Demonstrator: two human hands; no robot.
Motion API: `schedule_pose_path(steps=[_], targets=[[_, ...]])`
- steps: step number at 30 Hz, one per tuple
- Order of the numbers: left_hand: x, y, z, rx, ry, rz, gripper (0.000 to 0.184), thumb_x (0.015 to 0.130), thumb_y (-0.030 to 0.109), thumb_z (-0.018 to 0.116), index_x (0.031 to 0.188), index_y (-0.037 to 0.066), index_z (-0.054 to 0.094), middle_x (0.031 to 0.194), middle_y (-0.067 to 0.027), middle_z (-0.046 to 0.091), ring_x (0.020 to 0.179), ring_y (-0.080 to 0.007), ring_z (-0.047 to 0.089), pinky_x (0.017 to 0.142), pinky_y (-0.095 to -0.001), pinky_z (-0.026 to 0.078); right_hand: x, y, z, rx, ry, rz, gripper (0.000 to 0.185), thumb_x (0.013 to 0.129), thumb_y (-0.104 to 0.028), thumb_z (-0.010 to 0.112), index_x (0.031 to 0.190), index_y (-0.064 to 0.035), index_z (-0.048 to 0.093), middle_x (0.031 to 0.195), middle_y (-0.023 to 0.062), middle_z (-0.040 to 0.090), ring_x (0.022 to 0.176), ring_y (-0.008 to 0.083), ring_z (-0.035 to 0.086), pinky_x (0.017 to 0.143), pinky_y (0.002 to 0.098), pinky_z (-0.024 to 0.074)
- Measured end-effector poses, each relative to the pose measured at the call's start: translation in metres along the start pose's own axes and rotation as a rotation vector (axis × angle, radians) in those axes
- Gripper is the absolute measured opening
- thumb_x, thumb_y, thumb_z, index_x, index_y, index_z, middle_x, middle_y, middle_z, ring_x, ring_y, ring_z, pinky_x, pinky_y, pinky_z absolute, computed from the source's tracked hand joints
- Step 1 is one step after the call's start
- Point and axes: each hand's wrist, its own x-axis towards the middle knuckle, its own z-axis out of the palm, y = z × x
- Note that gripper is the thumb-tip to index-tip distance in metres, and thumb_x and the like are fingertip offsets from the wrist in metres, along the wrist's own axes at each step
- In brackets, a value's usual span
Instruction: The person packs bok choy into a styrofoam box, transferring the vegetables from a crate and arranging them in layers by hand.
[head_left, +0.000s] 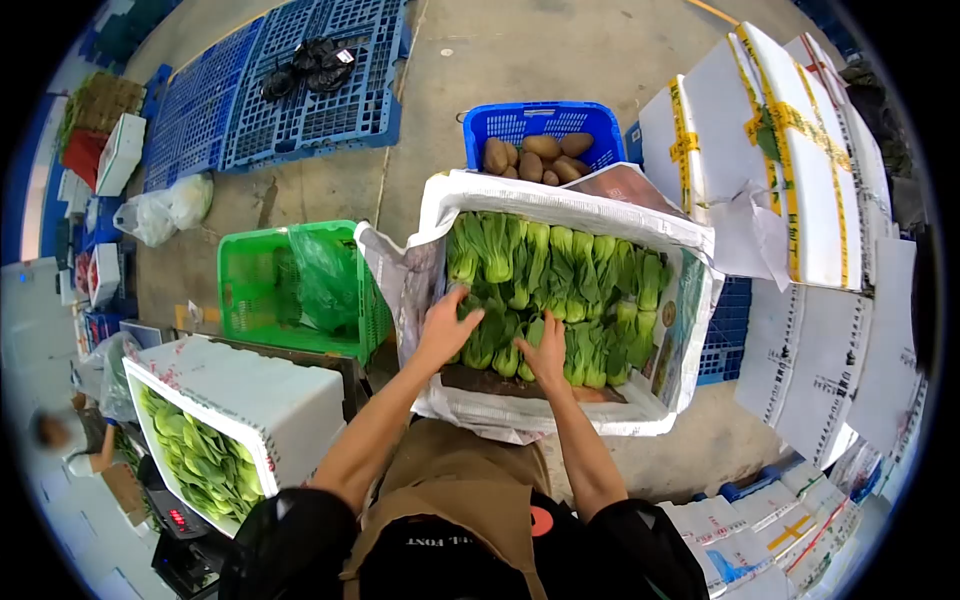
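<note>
Bok choy point(497, 262) lies in rows inside a paper-lined box point(580, 207), a basket point(545, 118) of potatoes point(541, 147) just beyond its far side. Left stands a crate point(375, 305) with plastic point(325, 285) inside; nearer left, a second box point(250, 385) holds greens point(200, 455). Far left, bags point(315, 70) lie on pallets point(280, 130). Cartons point(800, 150) stand at right.

Concrete floor point(480, 50) under blue pallets point(355, 112); paper-lined box point(560, 198) under rows of leafy greens point(590, 275)

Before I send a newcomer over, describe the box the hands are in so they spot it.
From the blue pallets at upper left, look down-right past the green crate. The box sits mid-picture, left hand and right hand among its greens. Unlike the white box of greens lower left, its rim is draped in paper.
</note>
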Motion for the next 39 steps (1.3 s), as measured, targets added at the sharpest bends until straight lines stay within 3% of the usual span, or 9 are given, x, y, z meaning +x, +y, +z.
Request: schedule_pose_path(steps=[4,7,13,14,17,22,28,32,39], targets=[[0.121,-0.051,0.073,0.151,-0.012,-0.349,0.084,0.075,0.044,0.073,0.138,0.002,0.037,0.135,-0.0389,0.038,0.125,-0.0502,0.04,0.101,-0.0545,0.035,0.016,0.026,0.019,-0.044,-0.069,-0.068,0.095,0.063,-0.036,0.085,0.138,-0.0027,0.036,0.129,0.0261,0.041,0.113,0.0453,0.045,0.092,0.0509,0.0404],[0.157,-0.024,0.099,0.422,0.077,-0.583,0.087,0.073,0.048,0.074,0.14,0.008,0.036,0.139,-0.0408,0.028,0.126,-0.0548,0.032,0.101,-0.0607,0.028,0.019,0.016,0.049,-0.131,-0.163,-0.004,0.101,0.06,-0.047,0.084,0.14,-0.0062,0.037,0.136,0.0264,0.037,0.122,0.0461,0.037,0.096,0.0589,0.0344],[0.173,-0.045,0.14,0.622,0.335,-0.693,0.066,0.073,0.049,0.075,0.123,0.016,0.049,0.117,-0.0232,0.04,0.111,-0.0432,0.04,0.097,-0.0535,0.03,0.023,-0.028,0.127,-0.295,-0.205,0.36,0.087,0.064,-0.057,0.075,0.13,-0.0068,0.047,0.145,0.0264,0.029,0.13,0.049,0.027,0.096,0.0706,0.0227],[0.171,-0.046,0.137,0.571,0.323,-0.694,0.059,0.074,0.046,0.074,0.12,0.018,0.05,0.119,-0.0233,0.041,0.111,-0.0437,0.041,0.097,-0.0538,0.03,0.015,-0.03,0.142,-0.326,-0.074,0.295,0.078,0.067,-0.055,0.073,0.123,-0.0063,0.05,0.14,0.0251,0.034,0.129,0.0486,0.027,0.095,0.0715,0.0208],[0.17,-0.042,0.136,0.558,0.275,-0.689,0.054,0.075,0.045,0.074,0.118,0.021,0.051,0.119,-0.0229,0.04,0.112,-0.0439,0.041,0.097,-0.054,0.03,0.014,-0.036,0.145,-0.153,-0.122,0.391,0.074,0.068,-0.053,0.073,0.121,-0.0063,0.051,0.13,0.0233,0.041,0.127,0.0481,0.027,0.096,0.0711,0.019],[0.179,-0.025,0.125,0.551,0.164,-0.786,0.069,0.075,0.048,0.073,0.136,0.032,0.046,0.128,-0.0244,0.037,0.118,-0.0444,0.042,0.102,-0.0557,0.029,0.025,-0.046,0.142,-0.23,-0.157,0.402,0.05,0.069,-0.045,0.074,0.104,-0.0129,0.058,0.114,0.0191,0.049,0.122,0.0428,0.033,0.095,0.0702,0.0178],[0.168,-0.029,0.117,0.492,0.287,-0.708,0.048,0.078,0.033,0.072,0.122,0.018,0.061,0.128,-0.0196,0.047,0.112,-0.0406,0.053,0.095,-0.0524,0.042,0.012,-0.031,0.128,-0.117,0.004,0.263,0.033,0.067,-0.03,0.078,0.089,-0.0089,0.064,0.094,0.0105,0.056,0.102,0.0314,0.046,0.091,0.0572,0.0286],[0.162,-0.039,0.108,0.459,0.329,-0.716,0.035,0.079,0.021,0.068,0.113,0.015,0.064,0.111,-0.0167,0.06,0.101,-0.0391,0.061,0.084,-0.0494,0.051,0.0,-0.013,0.111,0.045,0.048,0.209,0.033,0.067,-0.018,0.08,0.091,-0.0025,0.064,0.095,0.0113,0.057,0.098,0.0319,0.05,0.093,0.0452,0.0319],[0.151,-0.033,0.092,0.383,0.383,-0.604,0.024,0.08,0.018,0.067,0.101,0.006,0.067,0.101,-0.0201,0.067,0.094,-0.0408,0.063,0.084,-0.0501,0.05,-0.013,-0.004,0.097,0.275,0.068,0.182,0.026,0.067,-0.005,0.078,0.083,-0.0009,0.058,0.09,0.013,0.055,0.094,0.0333,0.049,0.089,0.044,0.0349]])
